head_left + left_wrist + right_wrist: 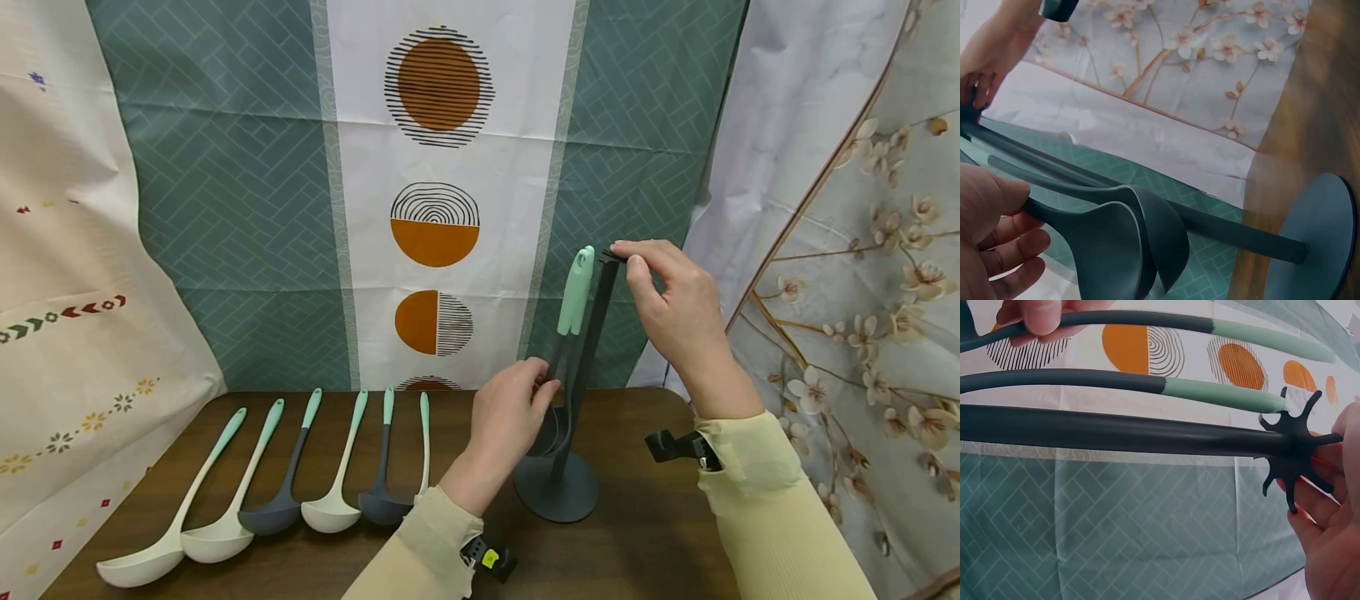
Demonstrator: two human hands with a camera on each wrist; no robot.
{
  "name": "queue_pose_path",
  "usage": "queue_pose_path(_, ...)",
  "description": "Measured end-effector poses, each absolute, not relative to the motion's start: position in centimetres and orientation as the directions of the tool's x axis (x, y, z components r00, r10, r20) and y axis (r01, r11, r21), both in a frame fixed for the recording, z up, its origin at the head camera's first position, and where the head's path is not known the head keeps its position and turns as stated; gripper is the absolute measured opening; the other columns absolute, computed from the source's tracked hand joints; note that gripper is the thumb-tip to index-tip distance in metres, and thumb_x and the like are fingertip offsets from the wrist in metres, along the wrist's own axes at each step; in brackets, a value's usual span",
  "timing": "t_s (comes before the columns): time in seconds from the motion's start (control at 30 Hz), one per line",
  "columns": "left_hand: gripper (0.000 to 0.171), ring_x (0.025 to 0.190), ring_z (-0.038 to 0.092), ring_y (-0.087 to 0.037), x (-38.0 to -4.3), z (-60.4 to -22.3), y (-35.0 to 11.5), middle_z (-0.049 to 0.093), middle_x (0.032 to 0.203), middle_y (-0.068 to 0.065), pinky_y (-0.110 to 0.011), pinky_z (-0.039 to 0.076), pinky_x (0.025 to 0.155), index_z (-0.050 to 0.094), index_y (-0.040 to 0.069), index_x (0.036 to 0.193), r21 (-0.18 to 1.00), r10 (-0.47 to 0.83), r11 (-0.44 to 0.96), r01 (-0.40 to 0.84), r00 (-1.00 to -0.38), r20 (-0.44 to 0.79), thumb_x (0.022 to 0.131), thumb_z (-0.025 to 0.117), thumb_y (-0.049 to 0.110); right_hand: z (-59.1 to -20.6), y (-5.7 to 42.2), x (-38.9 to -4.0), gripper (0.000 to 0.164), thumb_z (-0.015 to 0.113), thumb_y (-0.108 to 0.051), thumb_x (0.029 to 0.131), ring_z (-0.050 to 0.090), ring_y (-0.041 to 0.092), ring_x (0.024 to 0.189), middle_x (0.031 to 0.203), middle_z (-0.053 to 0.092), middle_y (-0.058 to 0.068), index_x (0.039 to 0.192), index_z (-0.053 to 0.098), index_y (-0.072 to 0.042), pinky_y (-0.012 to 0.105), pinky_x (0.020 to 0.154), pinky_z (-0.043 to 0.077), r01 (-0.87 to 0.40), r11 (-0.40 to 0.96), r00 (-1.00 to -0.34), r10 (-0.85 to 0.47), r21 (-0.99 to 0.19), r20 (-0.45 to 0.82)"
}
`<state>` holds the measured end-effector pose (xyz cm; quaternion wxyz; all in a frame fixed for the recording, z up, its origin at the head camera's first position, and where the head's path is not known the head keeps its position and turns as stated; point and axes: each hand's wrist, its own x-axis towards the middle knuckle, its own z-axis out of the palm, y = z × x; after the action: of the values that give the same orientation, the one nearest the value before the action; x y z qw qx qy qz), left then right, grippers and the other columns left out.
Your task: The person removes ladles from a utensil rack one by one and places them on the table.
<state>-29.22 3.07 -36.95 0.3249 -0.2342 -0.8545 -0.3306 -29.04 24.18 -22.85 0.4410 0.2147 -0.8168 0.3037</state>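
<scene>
My left hand (510,408) pinches the dark grey shaft of a ladle (1107,244) between thumb and fingers. Its mint-green handle end (1272,340) is up near the top of a dark utensil stand (592,350), apart from the hooks in the right wrist view. A second grey ladle with a mint handle (1229,397) hangs from one of the stand's hooks, close beside the held one. My right hand (678,300) grips the stand's top, its fingers at the star-shaped hook ring (1297,444). The stand's round base (557,492) is on the table.
To the left, several ladles lie in a row on the brown wooden table (630,533), some white (330,512), some dark grey (273,517), all with mint handle ends. Behind hangs a green and white patterned cloth (240,208); a floral curtain (885,333) is at the right.
</scene>
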Motion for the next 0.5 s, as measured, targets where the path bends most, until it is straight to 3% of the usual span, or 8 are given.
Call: queue_pose_path(0.5,0.012,0.074,0.063,-0.013,-27.6,-36.7,1.4,0.074,0.096,0.004,-0.031,0.052,0.063,0.076,0.016,0.108,0.459,0.129,0.626,0.631,-0.664,0.737,0.102,0.083,0.024,-22.9,23.9,-28.9,0.037,0.051,-0.024,0.116,0.066,0.033,0.132,0.134,0.075,0.008,0.137,0.079,-0.015,0.062,0.099,0.051,-0.611,0.728,-0.522,-0.073,-0.313,0.85)
